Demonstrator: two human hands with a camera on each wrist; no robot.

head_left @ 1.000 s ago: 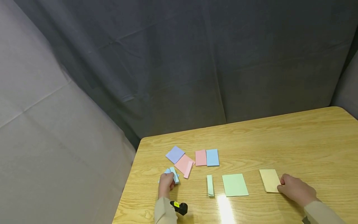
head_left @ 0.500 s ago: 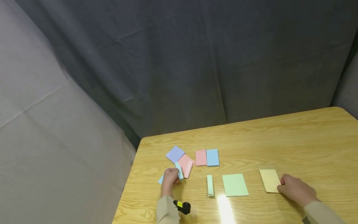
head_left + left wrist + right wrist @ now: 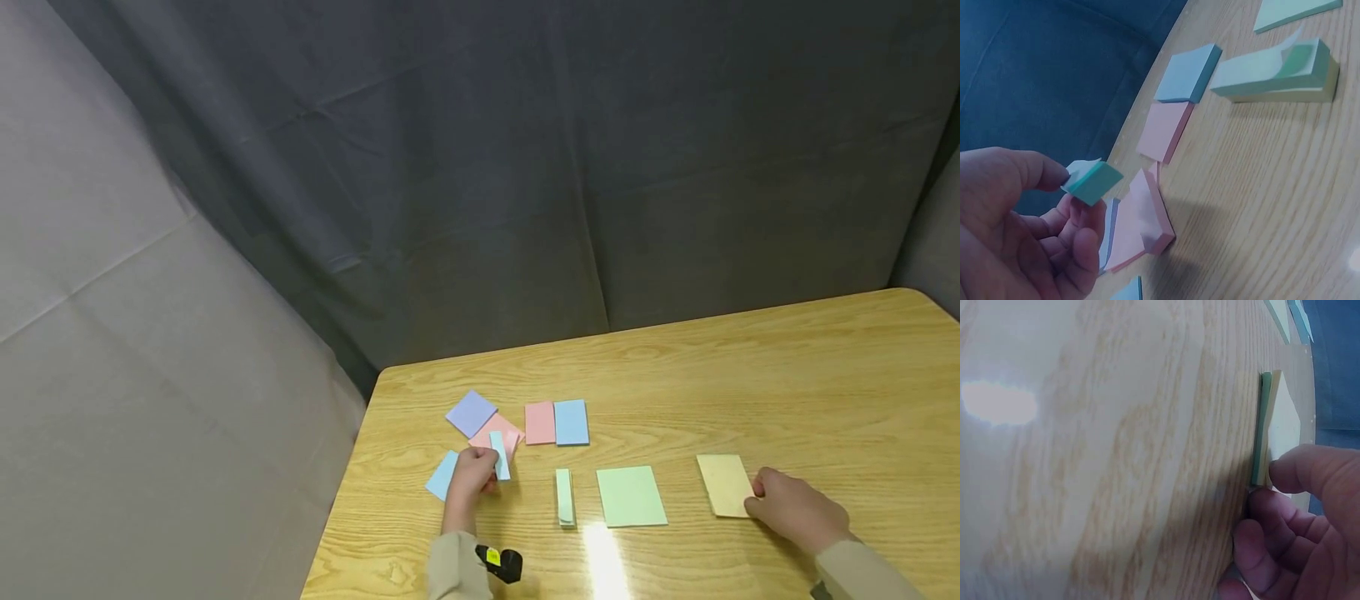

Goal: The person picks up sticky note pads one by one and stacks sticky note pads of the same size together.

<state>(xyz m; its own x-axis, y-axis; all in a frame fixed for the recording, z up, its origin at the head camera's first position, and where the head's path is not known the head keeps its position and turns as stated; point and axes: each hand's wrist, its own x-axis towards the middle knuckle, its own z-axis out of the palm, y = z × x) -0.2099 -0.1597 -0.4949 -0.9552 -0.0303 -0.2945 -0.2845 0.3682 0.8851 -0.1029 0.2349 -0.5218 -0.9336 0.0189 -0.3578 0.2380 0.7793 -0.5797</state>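
**Lower frame, over the wooden table point(image 3: 825, 392): left hand point(image 3: 471, 473) pinching narrow blue pad point(image 3: 500, 456)**

Right hand point(image 3: 801, 507), lower right, pinches the right edge of the yellow pad point(image 3: 723, 485). Left hand, lower centre, is nearer the pink square pad point(image 3: 482, 434). Narrow blue pad sits just right of its grip, long axis nearly up-down, overlapping the pink in view.

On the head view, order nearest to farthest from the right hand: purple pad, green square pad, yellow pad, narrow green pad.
1. Yellow pad: pinched by the right hand.
2. Green square pad: next leftward.
3. Narrow green pad: further left.
4. Purple pad: far left, back.
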